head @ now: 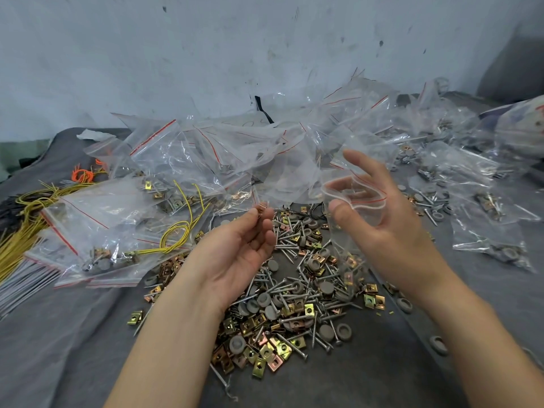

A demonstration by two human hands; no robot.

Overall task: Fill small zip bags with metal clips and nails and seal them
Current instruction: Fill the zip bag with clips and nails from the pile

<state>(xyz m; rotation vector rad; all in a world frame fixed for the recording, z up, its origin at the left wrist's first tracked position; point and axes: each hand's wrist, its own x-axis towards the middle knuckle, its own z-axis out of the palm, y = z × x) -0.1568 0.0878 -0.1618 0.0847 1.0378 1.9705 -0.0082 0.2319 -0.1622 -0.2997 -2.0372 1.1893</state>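
My right hand [385, 219] holds a small clear zip bag [351, 207] with its red-lined mouth spread open, thumb on the near side and fingers behind. My left hand [244, 245] is palm up just left of the bag and pinches a small copper-coloured metal clip [263, 208] at its fingertips. Below both hands lies a loose pile of brass clips, screws and grey caps [294, 301] on the dark cloth.
A heap of empty zip bags [235, 154] lies behind the hands. Filled bags [97, 240] lie at the left, more filled bags [482, 207] at the right. Yellow wires [29, 219] run along the far left. A grey wall stands behind.
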